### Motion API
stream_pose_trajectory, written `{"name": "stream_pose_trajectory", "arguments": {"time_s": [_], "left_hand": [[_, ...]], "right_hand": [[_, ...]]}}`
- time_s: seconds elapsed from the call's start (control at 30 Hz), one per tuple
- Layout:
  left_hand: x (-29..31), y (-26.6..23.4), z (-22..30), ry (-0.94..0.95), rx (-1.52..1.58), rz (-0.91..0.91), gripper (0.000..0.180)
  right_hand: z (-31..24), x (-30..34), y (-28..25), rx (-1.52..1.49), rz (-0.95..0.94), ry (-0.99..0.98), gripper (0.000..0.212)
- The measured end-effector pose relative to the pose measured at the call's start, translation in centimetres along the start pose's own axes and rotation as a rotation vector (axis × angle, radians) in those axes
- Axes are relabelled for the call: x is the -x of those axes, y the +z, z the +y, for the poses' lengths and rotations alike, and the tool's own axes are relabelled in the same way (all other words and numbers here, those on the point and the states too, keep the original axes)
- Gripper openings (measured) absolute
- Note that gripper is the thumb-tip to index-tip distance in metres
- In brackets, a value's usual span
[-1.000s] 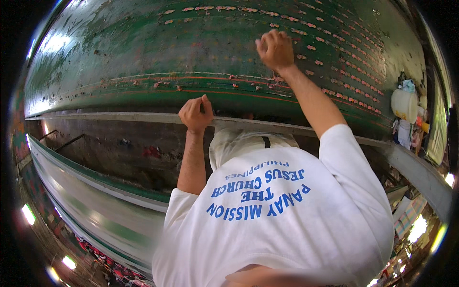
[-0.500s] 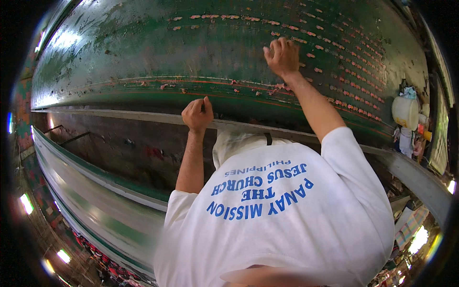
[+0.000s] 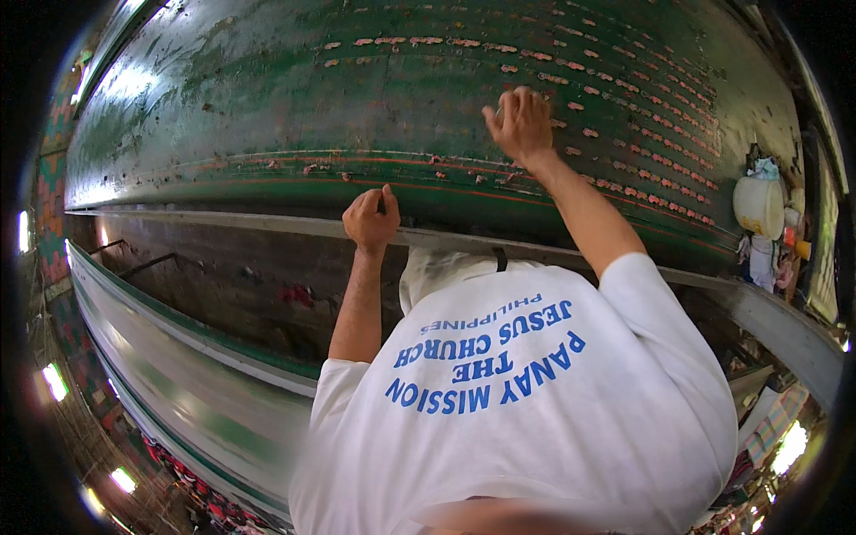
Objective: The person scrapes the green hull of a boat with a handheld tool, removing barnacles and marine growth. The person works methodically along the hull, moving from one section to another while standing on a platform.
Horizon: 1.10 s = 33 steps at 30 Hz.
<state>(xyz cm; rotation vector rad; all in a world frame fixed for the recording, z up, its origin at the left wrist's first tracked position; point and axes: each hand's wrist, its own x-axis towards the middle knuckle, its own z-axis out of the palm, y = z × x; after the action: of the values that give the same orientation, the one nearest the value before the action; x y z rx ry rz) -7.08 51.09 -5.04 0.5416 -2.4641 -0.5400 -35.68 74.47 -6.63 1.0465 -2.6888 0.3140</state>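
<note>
Over the long green table (image 3: 267, 111), my right hand (image 3: 523, 125) is held with its fingers curled down toward the surface and its thumb standing apart. Its fingertips are beside rows of small pink pieces (image 3: 584, 133); whatever they may hold is hidden. Closed like a fist with the thumb sticking up, my left hand (image 3: 371, 218) hovers by the table's near edge. Whether anything sits inside that fist cannot be seen. A few more pink bits (image 3: 309, 168) lie scattered along thin red lines near this edge.
A white round tub (image 3: 759, 208) and some rags (image 3: 761, 267) hang at the table's right end. Along the near side runs a grey metal rail (image 3: 267, 219). Another long, shiny table (image 3: 205, 406) lies behind me on the left.
My right hand has moved slightly nearer to me and a little left over the rows. My left hand keeps nearly the same place and shape. The whole view has shifted slightly.
</note>
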Motion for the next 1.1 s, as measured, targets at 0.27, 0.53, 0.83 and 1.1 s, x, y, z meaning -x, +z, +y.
{"name": "stream_pose_trajectory", "arguments": {"time_s": [0.27, 0.53, 0.83, 1.1], "left_hand": [[-0.3, 0.4, 0.0, 0.032, 0.014, -0.010, 0.030], [-0.6, -0.1, 0.4, 0.016, -0.019, 0.020, 0.030], [-0.5, 0.1, -0.2, 0.048, -0.050, 0.016, 0.036], [-0.6, 0.3, 0.2, 0.029, -0.036, -0.033, 0.036]], "right_hand": [[3.0, 1.2, -1.1, -0.079, 0.061, -0.122, 0.036], [-0.6, 4.6, -1.5, -0.253, 0.130, -0.148, 0.035], [-0.2, 4.1, -0.8, -0.136, 0.205, -0.082, 0.039], [1.7, 0.8, -0.1, -0.068, 0.179, 0.058, 0.036]]}}
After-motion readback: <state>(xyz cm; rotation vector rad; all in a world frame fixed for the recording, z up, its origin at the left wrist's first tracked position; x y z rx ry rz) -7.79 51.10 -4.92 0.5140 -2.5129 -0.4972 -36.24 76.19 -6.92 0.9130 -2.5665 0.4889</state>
